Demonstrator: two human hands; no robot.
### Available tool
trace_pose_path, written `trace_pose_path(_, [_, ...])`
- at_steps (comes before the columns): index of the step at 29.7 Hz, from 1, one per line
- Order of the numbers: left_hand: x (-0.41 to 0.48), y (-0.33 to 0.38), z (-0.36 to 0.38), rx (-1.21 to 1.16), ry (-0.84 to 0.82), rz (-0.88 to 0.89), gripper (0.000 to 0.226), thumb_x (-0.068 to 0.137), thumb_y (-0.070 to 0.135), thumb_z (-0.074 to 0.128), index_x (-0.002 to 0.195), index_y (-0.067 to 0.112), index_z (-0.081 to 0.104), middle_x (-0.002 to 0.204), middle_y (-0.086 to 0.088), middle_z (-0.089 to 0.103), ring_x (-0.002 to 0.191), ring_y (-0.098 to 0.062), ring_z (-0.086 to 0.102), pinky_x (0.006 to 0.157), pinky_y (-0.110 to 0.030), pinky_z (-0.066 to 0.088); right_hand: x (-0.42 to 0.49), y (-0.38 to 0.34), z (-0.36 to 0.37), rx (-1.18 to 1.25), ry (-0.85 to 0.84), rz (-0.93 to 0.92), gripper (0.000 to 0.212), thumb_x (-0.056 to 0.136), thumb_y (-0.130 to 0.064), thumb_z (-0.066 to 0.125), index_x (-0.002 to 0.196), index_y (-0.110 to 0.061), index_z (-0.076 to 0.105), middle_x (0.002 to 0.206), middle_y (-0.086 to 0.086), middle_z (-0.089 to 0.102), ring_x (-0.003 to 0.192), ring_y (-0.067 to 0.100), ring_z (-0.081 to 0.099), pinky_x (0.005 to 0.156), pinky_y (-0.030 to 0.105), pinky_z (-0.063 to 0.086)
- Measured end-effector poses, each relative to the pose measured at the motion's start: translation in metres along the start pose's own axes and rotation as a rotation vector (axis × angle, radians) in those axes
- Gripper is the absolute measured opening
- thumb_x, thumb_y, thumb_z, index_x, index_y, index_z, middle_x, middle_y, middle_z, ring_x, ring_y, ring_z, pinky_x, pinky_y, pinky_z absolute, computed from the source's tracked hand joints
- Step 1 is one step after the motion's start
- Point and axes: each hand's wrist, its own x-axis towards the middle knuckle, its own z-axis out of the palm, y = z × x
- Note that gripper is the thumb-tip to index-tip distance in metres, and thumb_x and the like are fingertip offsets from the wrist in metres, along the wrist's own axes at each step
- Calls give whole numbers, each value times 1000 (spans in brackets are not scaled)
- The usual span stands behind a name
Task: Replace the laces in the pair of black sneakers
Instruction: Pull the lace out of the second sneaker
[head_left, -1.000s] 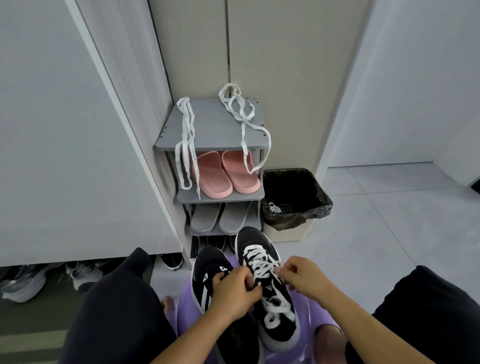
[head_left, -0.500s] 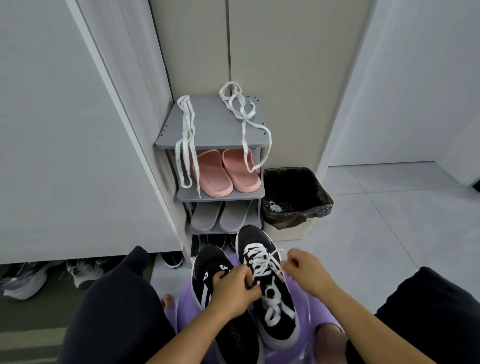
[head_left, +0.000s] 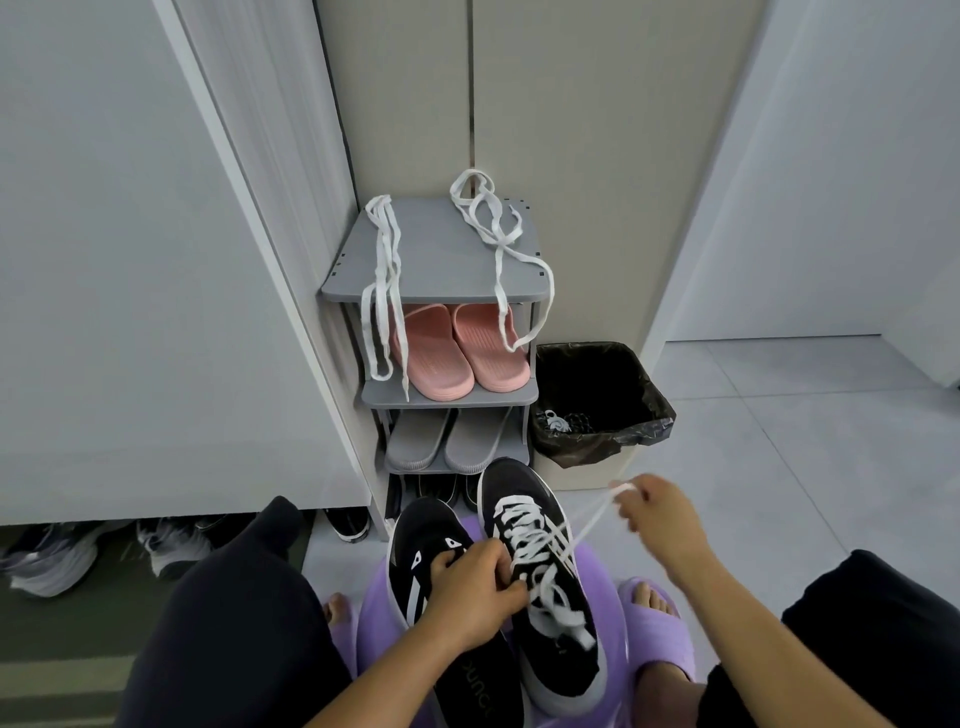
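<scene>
**Tiled entryway, hands on black sneakers**

Head view: side by side on purple stool (head_left: 372, 616), unlaced sneaker (head_left: 430, 538) and laced sneaker (head_left: 543, 597). Left hand (head_left: 475, 597) gripping laced sneaker's inner edge. Right hand (head_left: 662, 512) pinching white lace (head_left: 589, 527), stretched taut rightward. Spare laces (head_left: 383, 270) draped over front edge of shoe rack (head_left: 436, 260).

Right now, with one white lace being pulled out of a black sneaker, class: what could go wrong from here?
The right hand pulls the flat white lace sideways; it could snag in an eyelet and jerk the laced black sneaker away from the left hand. It and the unlaced black sneaker rest on a rounded purple seat and might slide off. The loose white laces draped over the grey shoe rack look similar; old and new could get mixed.
</scene>
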Motion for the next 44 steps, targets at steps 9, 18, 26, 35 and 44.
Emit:
trace_pose_path(9, [0, 2, -2, 9, -4, 4, 33, 86, 38, 56, 67, 31, 30, 74, 13, 44, 66, 6, 40, 106, -29, 21, -27, 5, 28, 247, -521, 214, 19, 85, -17, 67, 70, -11, 56, 55, 0, 52, 47, 7, 43, 50, 17, 35])
trace_pose_path(18, [-5, 6, -7, -29, -8, -11, 32, 86, 36, 57, 67, 30, 32, 70, 13, 43, 67, 5, 39, 104, -28, 24, -4, 2, 1, 461, -181, 247, 22, 92, -17, 57, 73, -6, 56, 60, 6, 56, 53, 14, 47, 48, 19, 40])
trace_pose_path(26, [-4, 6, -5, -27, -12, -12, 32, 85, 32, 57, 67, 30, 31, 69, 12, 42, 64, 3, 39, 104, -29, 26, -13, 3, 23, 310, -106, 71, 28, 89, -9, 60, 63, -6, 50, 54, 5, 50, 43, 8, 44, 45, 16, 38])
trace_pose_path(35, [-4, 4, -6, -33, 3, -5, 33, 85, 32, 58, 66, 29, 31, 67, 11, 42, 64, 3, 40, 102, -29, 28, -21, 4, 28, 341, -508, 221, 21, 87, -25, 64, 78, -8, 57, 72, 6, 54, 61, 13, 51, 57, 22, 46])
trace_pose_path(44, [-2, 3, -4, -40, -1, -8, 32, 85, 34, 58, 67, 30, 32, 69, 12, 44, 65, 3, 42, 106, -29, 25, -18, 0, 22, 255, -567, 135, 8, 82, -4, 67, 83, -7, 60, 64, 2, 58, 54, 5, 56, 54, 17, 48])
